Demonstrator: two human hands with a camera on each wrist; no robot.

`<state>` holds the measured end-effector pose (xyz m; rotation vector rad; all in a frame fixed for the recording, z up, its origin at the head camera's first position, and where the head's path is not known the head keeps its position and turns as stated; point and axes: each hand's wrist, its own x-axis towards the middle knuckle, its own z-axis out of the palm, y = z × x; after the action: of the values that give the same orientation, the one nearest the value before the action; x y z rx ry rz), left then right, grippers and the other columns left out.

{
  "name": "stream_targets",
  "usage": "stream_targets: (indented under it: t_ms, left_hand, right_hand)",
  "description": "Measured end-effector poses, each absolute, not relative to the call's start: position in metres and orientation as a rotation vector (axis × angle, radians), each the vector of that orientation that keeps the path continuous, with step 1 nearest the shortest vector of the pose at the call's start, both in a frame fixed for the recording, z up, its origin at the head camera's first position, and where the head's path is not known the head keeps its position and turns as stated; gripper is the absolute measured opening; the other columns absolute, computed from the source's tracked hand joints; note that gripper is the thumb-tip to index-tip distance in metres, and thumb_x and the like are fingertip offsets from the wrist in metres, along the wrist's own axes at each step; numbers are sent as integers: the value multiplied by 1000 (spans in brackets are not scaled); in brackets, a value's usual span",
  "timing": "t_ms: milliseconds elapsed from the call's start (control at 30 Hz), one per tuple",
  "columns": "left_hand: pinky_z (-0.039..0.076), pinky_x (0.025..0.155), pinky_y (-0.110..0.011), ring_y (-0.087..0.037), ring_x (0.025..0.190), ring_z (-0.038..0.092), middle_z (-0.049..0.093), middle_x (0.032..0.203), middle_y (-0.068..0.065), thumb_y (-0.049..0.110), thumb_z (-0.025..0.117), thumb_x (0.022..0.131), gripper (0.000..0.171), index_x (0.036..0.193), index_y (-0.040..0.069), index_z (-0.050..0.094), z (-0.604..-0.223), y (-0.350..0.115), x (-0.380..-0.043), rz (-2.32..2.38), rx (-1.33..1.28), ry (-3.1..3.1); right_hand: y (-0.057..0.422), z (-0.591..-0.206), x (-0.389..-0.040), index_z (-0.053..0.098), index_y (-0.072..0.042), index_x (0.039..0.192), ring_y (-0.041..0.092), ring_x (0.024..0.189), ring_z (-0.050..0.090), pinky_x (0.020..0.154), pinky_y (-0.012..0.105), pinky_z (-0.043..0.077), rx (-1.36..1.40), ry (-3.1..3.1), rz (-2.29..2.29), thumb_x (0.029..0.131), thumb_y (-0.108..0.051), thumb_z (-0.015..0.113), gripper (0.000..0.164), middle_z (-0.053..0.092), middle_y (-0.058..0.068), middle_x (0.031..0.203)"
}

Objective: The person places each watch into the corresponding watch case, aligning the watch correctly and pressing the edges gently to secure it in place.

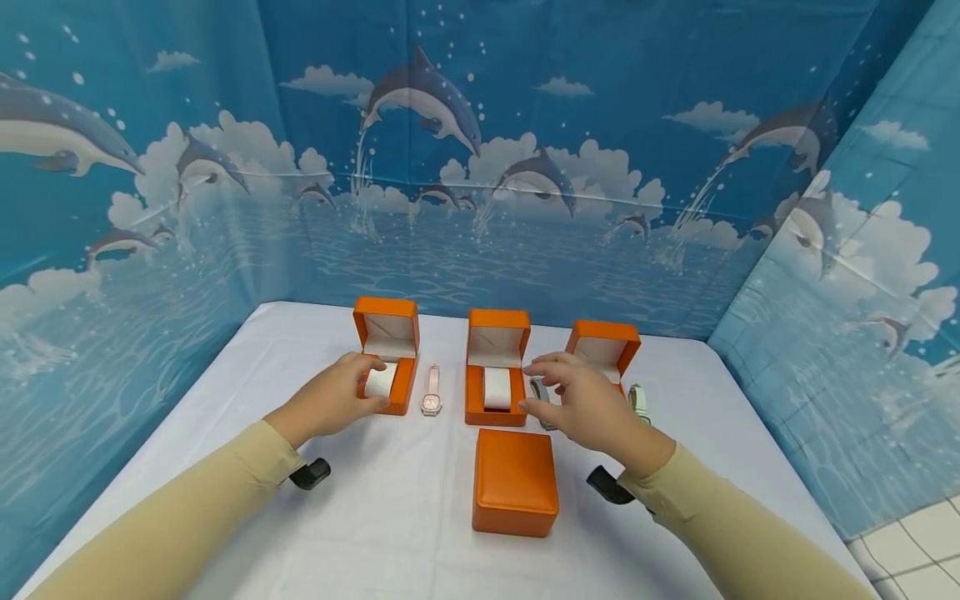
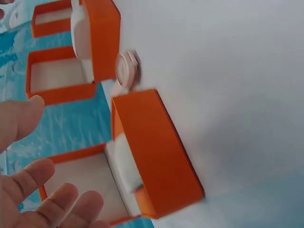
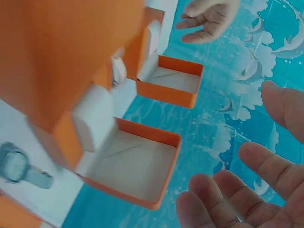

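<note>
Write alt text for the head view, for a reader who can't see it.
A person's left hand and right hand hover, empty, at a row of three open orange boxes on a white table; a watch lies right of each. A closed orange box sits nearer the person, and a blue dolphin-print curtain hangs behind.

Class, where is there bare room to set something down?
Bare cloth lies between the left sleeve and the closed box, in front of the pink watch, and from the green watch to the cloth's right edge. It is crowded between the middle box and right box: the grey watch lies there, the right hand close by.
</note>
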<state>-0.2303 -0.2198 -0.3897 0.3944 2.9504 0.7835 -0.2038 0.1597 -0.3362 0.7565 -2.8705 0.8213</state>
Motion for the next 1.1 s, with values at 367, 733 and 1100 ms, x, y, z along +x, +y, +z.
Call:
stream_targets:
  t_ms: [367, 733, 1100]
  left_hand:
    - [52, 108, -58, -37, 128, 57, 47, 154, -23, 40, 72, 100, 67, 154, 9, 49, -388, -238, -257, 710, 224, 2923]
    - [50, 112, -56, -38, 134, 56, 48, 156, -21, 39, 73, 99, 70, 156, 9, 46, -388, -236, -281, 673, 206, 2892]
    - [46, 116, -57, -34, 133, 56, 48, 156, -20, 43, 74, 98, 73, 158, 12, 45, -389, -229, -293, 604, 181, 2874]
  right_hand:
    - [106, -311, -256, 65, -16, 145, 29, 121, 65, 85, 42, 62, 704, -2951, 909, 99, -39, 75, 52, 61, 9, 145]
    - [54, -323, -300, 62, -24, 147, 24, 122, 64, 85, 38, 62, 670, -3032, 1097, 98, -40, 76, 54, 63, 5, 143]
    - [32, -349, -326, 65, -29, 144, 22, 123, 65, 94, 39, 60, 783, -3120, 1077, 98, -33, 77, 49, 65, 2, 141]
